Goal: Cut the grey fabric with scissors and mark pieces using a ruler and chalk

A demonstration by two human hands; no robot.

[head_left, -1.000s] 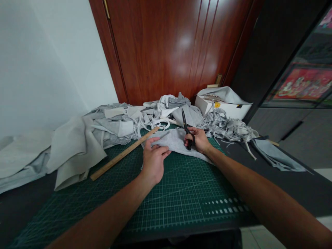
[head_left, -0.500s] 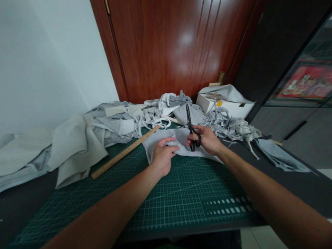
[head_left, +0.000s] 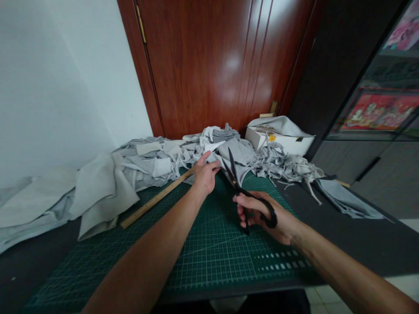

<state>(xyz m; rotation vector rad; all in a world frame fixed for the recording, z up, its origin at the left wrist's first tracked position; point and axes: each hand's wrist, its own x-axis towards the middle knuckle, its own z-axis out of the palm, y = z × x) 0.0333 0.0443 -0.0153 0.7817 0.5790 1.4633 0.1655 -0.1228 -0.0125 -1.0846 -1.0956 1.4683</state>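
My right hand point(head_left: 258, 213) is closed round the handles of black scissors point(head_left: 235, 183), whose blades stand apart and point up and away from me. A piece of grey fabric point(head_left: 240, 172) hangs from my left hand point(head_left: 206, 174), its edge pinched between thumb and fingers. The fabric is lifted off the mat near the heap at the back. The scissor blades are close to the fabric; whether they touch it I cannot tell. A wooden ruler point(head_left: 157, 198) lies slantwise on the green cutting mat point(head_left: 209, 244), its far end beside my left hand.
Heaped grey and white fabric point(head_left: 153, 161) runs along the back and left. A white box point(head_left: 288, 141) stands at the back right, with tangled fabric strips point(head_left: 288, 165) before it. Folded grey fabric point(head_left: 347, 200) lies on the right. A wooden door point(head_left: 209, 65) rises behind.
My left hand has raised the grey fabric off the mat and moved it away from me. My right hand has drawn back nearer with the scissors, and their blades have opened.
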